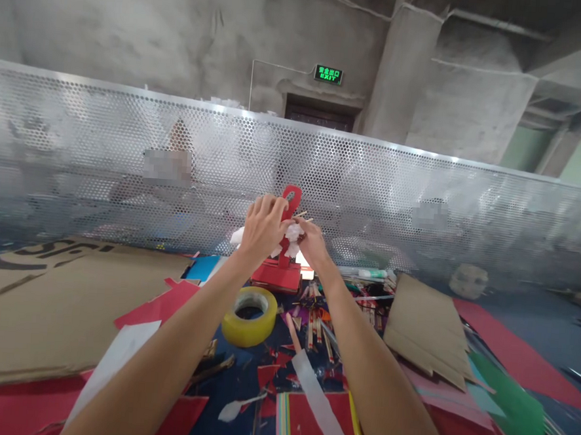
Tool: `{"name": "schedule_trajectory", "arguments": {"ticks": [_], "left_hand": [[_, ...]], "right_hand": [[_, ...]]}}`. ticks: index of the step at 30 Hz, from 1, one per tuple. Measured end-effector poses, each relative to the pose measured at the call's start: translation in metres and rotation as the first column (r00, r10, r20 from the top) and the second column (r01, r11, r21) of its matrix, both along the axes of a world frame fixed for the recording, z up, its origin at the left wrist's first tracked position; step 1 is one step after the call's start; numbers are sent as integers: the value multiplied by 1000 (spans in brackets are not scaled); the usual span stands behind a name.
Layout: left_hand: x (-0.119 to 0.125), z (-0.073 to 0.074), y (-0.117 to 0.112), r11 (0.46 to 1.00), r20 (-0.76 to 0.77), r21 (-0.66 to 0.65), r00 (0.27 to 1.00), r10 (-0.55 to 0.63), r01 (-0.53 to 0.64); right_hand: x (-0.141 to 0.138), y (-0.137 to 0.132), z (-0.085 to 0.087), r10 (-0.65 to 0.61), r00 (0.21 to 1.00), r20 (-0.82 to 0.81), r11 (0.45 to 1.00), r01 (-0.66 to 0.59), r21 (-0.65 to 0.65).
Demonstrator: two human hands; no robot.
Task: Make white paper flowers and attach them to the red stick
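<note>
Both my arms reach forward over a cluttered table. My left hand [263,229] and my right hand [313,240] meet at a red upright paper model [290,207] that stands on a red flat base [277,276]. Both hands are closed, fingers pinched on white crumpled material [293,233] at the red upright piece. More white bits [237,235] show left of my left hand. Thin wooden sticks poke out just right of the upright's top.
A yellow tape roll [249,316] lies in front of the base. Large cardboard sheets lie left [43,307] and right [426,331]. Red, green and blue paper scraps and sticks [323,324] cover the table. A perforated metal screen [419,199] runs behind.
</note>
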State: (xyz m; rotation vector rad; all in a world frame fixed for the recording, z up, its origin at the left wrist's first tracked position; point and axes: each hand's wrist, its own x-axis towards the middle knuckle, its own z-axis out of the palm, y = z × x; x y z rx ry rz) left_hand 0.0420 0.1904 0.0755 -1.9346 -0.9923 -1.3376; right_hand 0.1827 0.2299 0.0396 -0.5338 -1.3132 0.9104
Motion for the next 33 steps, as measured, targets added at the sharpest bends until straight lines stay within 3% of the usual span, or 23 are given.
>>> {"name": "schedule_trajectory", "arguments": {"ticks": [5, 7, 10, 15, 27, 33], "left_hand": [[-18, 8, 8, 986, 53, -151, 997, -61, 68], [-27, 10, 11, 946, -6, -297, 990, -140, 132], [-34, 11, 12, 892, -74, -430, 980, -186, 137], [-29, 7, 13, 880, -30, -454, 985, -171, 140], [-23, 4, 20, 882, -12, -462, 994, -112, 94], [-22, 3, 20, 908, -14, -411, 996, -91, 77]], "right_hand": [[-3, 5, 0, -105, 992, 71, 994, 105, 9], [-4, 6, 0, -132, 988, 83, 991, 128, 41], [-7, 7, 0, -163, 983, 87, 983, 154, 98], [-8, 8, -1, -243, 967, 83, 965, 232, 121], [-5, 6, 4, 36, 999, -38, 999, -37, -16], [-11, 9, 6, -13, 999, -50, 1000, 14, 5]]}}
